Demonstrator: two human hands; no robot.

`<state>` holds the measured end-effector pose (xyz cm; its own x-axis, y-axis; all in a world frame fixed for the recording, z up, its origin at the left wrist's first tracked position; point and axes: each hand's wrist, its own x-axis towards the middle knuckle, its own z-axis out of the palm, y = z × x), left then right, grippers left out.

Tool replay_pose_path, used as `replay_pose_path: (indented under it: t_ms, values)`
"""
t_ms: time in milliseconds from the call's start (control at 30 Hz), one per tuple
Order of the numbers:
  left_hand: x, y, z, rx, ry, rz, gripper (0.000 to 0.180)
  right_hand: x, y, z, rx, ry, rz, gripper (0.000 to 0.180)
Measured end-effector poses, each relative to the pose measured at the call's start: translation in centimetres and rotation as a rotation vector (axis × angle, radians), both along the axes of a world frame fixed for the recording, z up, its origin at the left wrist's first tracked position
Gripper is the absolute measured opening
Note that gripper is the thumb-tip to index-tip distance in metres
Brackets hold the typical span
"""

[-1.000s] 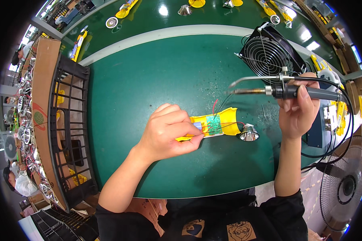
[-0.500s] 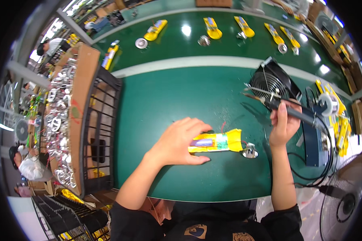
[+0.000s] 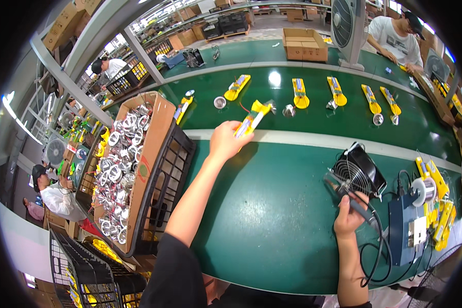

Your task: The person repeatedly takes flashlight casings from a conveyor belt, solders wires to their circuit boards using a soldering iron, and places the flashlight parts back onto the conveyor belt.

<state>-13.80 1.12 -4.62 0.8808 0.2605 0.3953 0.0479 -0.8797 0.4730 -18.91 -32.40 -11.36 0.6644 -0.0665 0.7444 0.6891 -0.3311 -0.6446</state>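
Note:
My left hand (image 3: 225,142) grips the near end of a yellow plastic housing (image 3: 260,110) with a purplish battery cell in it. It is held over the near edge of the dark green conveyor strip (image 3: 315,120). A silvery part shows blurred at the housing's far end, and a thin red wire loops beside it. My right hand (image 3: 350,218) is closed round the black handle of a soldering iron (image 3: 365,213). The iron points up and left, its tip in front of a small black fan (image 3: 363,172) with a wire guard.
Several yellow housings with silver reflectors lie along the conveyor. A carton (image 3: 148,169) of reflectors stands left, beside a black crate (image 3: 172,179). At right are a blue soldering station (image 3: 401,231), a solder spool (image 3: 424,192) and more yellow housings (image 3: 440,226). Co-workers sit beyond.
My left hand has lifted the housing off the green table and carried it forward to the conveyor. My right hand still holds the iron, now lower beside the fan. The view has tilted up.

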Motion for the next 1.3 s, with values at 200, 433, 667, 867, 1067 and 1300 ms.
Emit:
replay_pose_path:
  t_ms: [200,433,667,867,1067,1300]
  values:
    - [10.0,1.5,-1.0,0.134,0.339,0.280,0.049,-0.8,0.9,-0.1,0.117,0.143,0.063,0.016]
    - [18.3,4.7,1.9,0.139,0.038,0.416,0.061,-0.6,1.1,1.6,-0.064,0.051,-0.024,0.019]
    - [21.7,8.9,0.0,0.318,0.471,0.528,0.038,0.0,1.2,2.3,-0.014,0.093,0.025,0.019]
    - [18.3,7.6,2.3,0.340,0.575,0.454,0.042,0.2,0.9,2.5,-0.017,0.027,0.086,0.017]
    - [11.9,8.4,4.5,0.344,0.202,0.160,0.041,-0.6,1.2,2.3,0.044,0.118,0.066,0.017]
    - [0.7,-3.6,5.7,0.475,0.109,-0.775,0.034,-0.5,1.5,2.0,0.185,0.161,0.035,0.015]
